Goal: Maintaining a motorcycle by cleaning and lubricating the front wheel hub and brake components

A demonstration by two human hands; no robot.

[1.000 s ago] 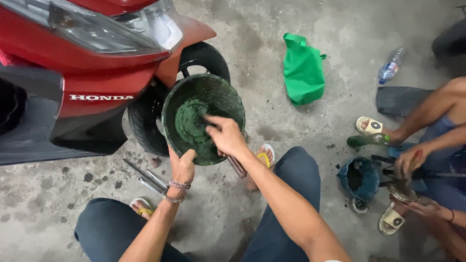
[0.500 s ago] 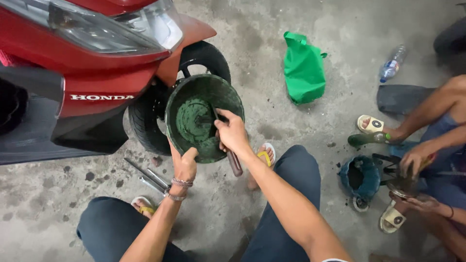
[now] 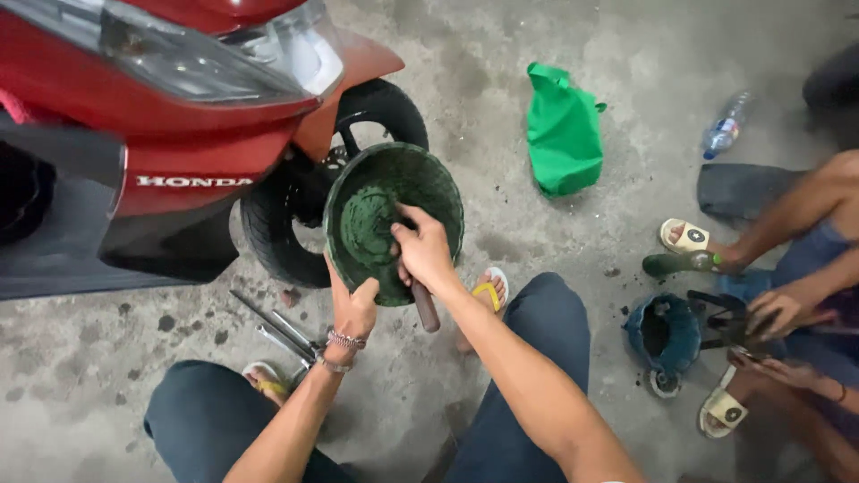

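I hold a dark green, grimy bowl-shaped part [image 3: 429,183] tilted up in front of a red scooter's front wheel [image 3: 277,224]. My left hand [image 3: 354,304], with a metal bracelet at the wrist, grips the bowl's lower rim. My right hand [image 3: 422,250] is inside the bowl, closed around a tool with a brown handle [image 3: 426,309] that sticks out below my fist. The tool's working end is hidden against the bowl's inner face.
Metal wrenches [image 3: 277,326] lie on the concrete by my left foot. A green bag [image 3: 562,134] and a plastic bottle [image 3: 727,125] lie farther off. At the right another person's hands [image 3: 778,313] work over a blue bowl-shaped part [image 3: 664,333].
My right hand has slid from the bowl's middle toward its right inner side and taken a firmer grip on the tool. The bowl has shifted slightly right.
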